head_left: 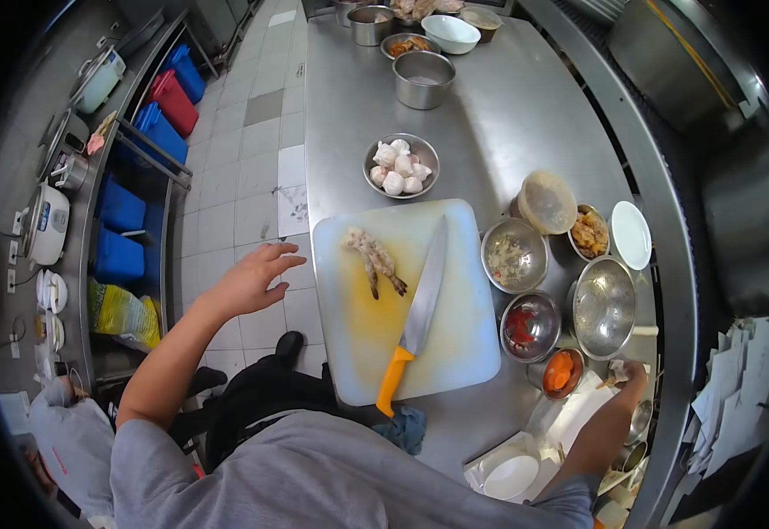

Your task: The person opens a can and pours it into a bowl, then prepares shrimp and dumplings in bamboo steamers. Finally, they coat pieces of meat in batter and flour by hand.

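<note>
steel worktop carries a white cutting board between the hands. left hand hovers with fingers spread, holding nothing, just left of the board. right hand pinches something small; beyond lie the orange-handled knife and peeled prawn.

Blue crates and a rice cooker stand aside.

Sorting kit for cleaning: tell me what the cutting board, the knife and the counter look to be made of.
Cutting board: looks like white plastic, matte, with yellowish staining. Knife: bright, reflective steel blade; its orange handle appears to be moulded plastic with a smooth, even colour. Counter: seemingly brushed stainless steel, grey with a soft sheen and blurred reflections.
</note>
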The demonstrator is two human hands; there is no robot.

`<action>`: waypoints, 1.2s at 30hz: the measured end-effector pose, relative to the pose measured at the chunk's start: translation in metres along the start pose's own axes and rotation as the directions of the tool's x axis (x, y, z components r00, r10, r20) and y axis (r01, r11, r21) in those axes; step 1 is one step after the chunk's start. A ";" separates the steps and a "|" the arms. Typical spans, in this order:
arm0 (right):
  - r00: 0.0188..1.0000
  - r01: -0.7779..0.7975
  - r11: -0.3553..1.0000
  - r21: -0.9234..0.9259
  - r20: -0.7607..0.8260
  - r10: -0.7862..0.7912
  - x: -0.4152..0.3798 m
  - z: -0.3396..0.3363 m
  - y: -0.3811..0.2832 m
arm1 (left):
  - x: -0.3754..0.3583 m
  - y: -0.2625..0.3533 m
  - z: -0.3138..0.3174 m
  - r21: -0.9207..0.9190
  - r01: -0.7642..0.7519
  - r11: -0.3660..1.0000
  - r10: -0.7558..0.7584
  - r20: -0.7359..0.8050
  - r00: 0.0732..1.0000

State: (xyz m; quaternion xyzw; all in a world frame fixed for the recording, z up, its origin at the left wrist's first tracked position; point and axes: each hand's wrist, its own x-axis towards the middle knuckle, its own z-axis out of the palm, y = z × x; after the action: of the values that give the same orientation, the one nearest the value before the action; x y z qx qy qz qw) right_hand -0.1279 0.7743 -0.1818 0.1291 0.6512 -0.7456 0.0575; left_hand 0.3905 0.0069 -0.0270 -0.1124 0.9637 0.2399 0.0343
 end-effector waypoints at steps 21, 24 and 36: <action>0.931 0.096 0.837 -0.539 -0.248 -0.267 -0.382 0.176 -0.060 | 0.145 0.053 -0.020 -0.557 -0.583 0.592 0.654 -0.091 0.751; 0.899 0.146 0.621 -0.770 -0.158 -0.408 -0.340 0.157 -0.066 | 0.142 0.026 -0.012 -0.596 -0.512 0.618 0.577 -0.099 0.811; 0.895 0.379 -0.096 -0.920 0.391 -0.214 0.032 0.018 -0.031 | -0.039 -0.166 0.004 -0.350 0.279 0.894 -0.388 -0.294 0.874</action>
State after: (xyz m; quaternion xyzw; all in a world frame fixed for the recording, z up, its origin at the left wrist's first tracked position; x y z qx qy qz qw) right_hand -0.1682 0.7638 -0.1588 -0.1419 0.9881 -0.0596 0.0028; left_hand 0.4668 -0.1265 -0.1018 -0.3241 0.8722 0.3473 -0.1169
